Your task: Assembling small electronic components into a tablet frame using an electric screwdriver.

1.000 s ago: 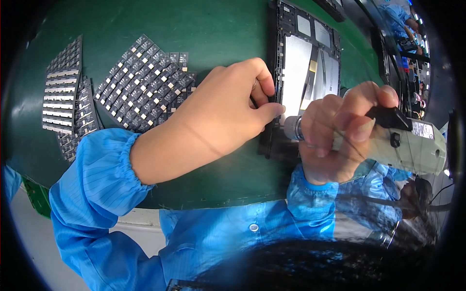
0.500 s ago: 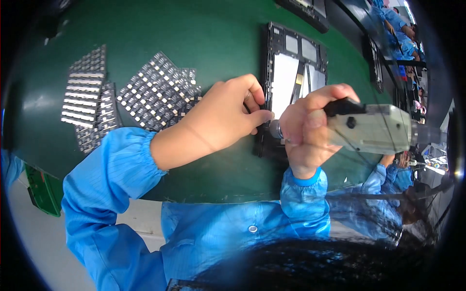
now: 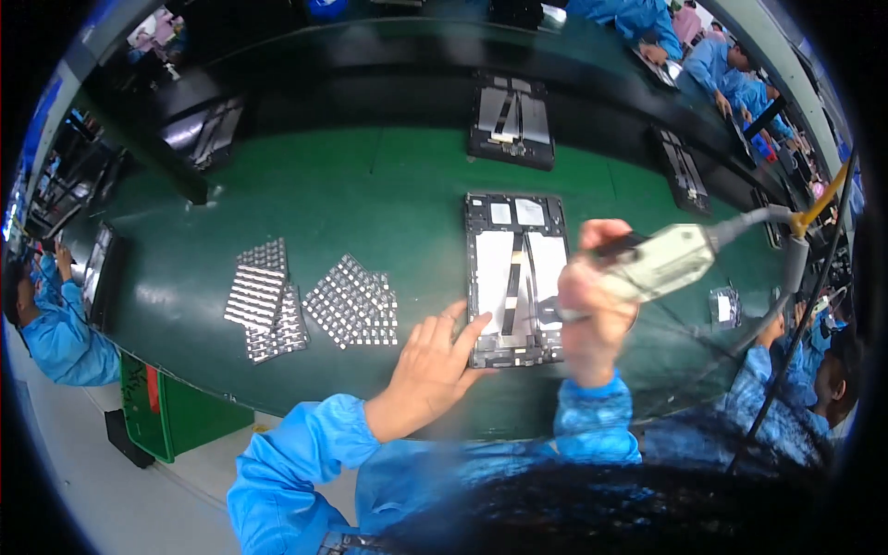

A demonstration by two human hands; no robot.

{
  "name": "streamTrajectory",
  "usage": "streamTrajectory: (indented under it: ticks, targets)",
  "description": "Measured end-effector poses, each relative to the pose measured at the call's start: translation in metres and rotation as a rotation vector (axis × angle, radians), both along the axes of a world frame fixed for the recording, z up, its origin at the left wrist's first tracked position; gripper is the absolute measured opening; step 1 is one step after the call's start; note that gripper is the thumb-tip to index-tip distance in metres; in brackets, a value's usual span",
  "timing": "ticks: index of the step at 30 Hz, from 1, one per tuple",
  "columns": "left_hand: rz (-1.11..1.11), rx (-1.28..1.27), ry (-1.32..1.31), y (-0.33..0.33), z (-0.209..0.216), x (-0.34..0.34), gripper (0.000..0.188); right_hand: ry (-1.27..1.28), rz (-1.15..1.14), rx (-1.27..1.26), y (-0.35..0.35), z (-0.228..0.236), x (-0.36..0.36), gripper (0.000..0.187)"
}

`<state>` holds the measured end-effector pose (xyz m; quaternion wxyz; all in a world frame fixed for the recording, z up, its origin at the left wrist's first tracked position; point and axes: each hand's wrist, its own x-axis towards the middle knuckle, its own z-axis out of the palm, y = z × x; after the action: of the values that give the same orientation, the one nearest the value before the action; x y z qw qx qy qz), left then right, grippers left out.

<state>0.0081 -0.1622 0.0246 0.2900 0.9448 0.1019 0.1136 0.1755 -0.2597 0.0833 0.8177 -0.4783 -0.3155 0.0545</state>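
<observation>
A black open-backed tablet (image 3: 471,250) with silvery inner panels and a dark ribbon strip lies on the green table. My left hand (image 3: 427,375) holds its lower left edge, one fingertip over the frame and the thumb by the near corner. In my right hand (image 3: 592,319), blurred by motion, is a pale electric screwdriver (image 3: 668,262) with a cable behind it. It is over the tablet's right side, and my hand hides its tip. Left of my left hand lie sheets of small black-and-white parts (image 3: 351,301), beside another stack of such sheets (image 3: 259,294).
Another open tablet (image 3: 511,125) lies beyond mine, and more sit on the dark strip (image 3: 680,171) at the far right. A clear small bag (image 3: 725,307) is on the right. A green bin (image 3: 185,416) stands below the table's left edge. Co-workers in blue sit around.
My view has lifted and shows more of the table. My left fingers have gone from pinched together to spread along the tablet's edge. The screwdriver now tilts with its cable end up.
</observation>
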Motion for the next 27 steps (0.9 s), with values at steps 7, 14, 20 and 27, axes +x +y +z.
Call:
streamTrajectory:
  ticks: [7, 14, 20, 27]
  targets:
    - [0.089, -1.21, -0.422, -0.018, -0.002, 0.004, 0.065, 0.062, -0.147, 0.179, -0.065, 0.036, 0.052, 0.038]
    - [0.145, -1.696, -0.273, -0.002, 0.03, 0.009, 0.047, 0.05, -0.128, -0.084, -0.136, 0.01, 0.112, 0.034]
    - [0.155, -1.515, -0.498, 0.086, 0.071, 0.026, 0.024, -0.056, -0.424, -0.022, -0.145, 0.033, 0.106, 0.042]
    - [0.26, -1.126, -0.341, 0.273, 0.029, 0.079, 0.025, 0.072, -0.562, -0.029, -0.146, 0.006, 0.119, 0.029]
